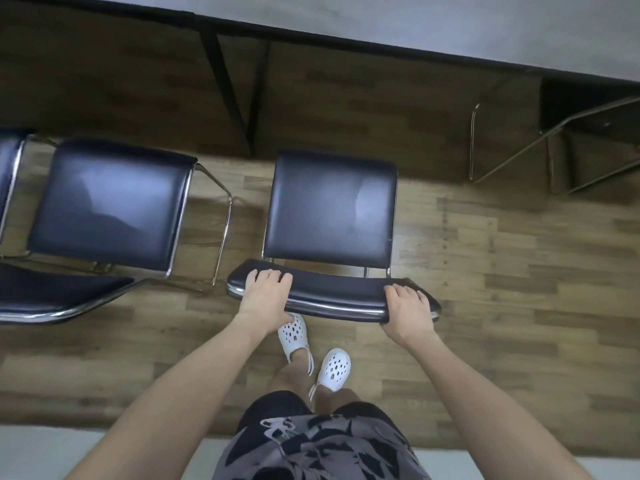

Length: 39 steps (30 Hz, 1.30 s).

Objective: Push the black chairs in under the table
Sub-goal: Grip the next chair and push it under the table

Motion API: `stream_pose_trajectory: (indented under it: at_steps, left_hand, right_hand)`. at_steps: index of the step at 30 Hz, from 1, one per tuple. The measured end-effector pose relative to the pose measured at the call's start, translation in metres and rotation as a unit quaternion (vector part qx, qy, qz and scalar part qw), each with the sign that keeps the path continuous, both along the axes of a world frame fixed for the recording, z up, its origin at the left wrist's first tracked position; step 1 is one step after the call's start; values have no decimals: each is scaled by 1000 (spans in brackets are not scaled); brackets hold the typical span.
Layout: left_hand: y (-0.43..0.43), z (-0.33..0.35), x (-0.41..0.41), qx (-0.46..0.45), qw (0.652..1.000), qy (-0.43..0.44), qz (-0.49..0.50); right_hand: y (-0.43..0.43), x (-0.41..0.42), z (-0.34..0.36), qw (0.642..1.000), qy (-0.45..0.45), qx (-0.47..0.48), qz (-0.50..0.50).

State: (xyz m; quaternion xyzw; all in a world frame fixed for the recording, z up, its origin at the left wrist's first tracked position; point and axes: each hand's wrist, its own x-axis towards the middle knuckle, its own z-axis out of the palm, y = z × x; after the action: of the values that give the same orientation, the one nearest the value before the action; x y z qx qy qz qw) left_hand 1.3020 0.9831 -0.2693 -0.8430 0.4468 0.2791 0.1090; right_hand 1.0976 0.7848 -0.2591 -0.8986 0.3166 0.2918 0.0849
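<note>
Black vinyl covers the chair point(330, 209) nearest the person, seen from the head camera straight down. It stands on the wooden floor point(485, 254) with its seat facing the table point(450, 22). The whole seat lies on the near side of the table's dark edge, and its front edge is close to the foot of the black table leg point(225, 84).

The padded backrest point(329, 294) is the part nearest the body, and both hands are on it. The left hand point(266, 289) grips near the left end, with fingers curled over the top toward the seat. The right hand point(408, 303) grips near the right end in the same way. Both thumbs are hidden behind the pad, so how far they wrap cannot be seen. Both arms reach forward, almost straight.

A second black chair point(107, 202) stands just to the left, also out from the table, with its own backrest cut by the left edge. Only a sliver of a third seat point(7, 174) shows at the far left. On the right, another chair point(588, 109) sits under the tabletop. Its chrome frame is visible but its seat is mostly lost in shadow. Below the gripped backrest are two white clogs point(334, 368), the left one partly covered by the left wrist, and patterned shorts point(311, 445).
</note>
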Motion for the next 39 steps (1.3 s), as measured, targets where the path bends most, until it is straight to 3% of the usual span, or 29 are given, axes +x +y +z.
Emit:
stream_pose_trajectory:
  at_steps: [14, 39]
  left_hand:
    - [0, -3, -2, -18, 998, -64, -17]
    - [-19, 6, 10, 26, 998, -53, -11]
  right_hand:
    - [2, -1, -15, 999, -22, -30, -4]
    - [-8, 14, -4, 998, -42, -30, -24]
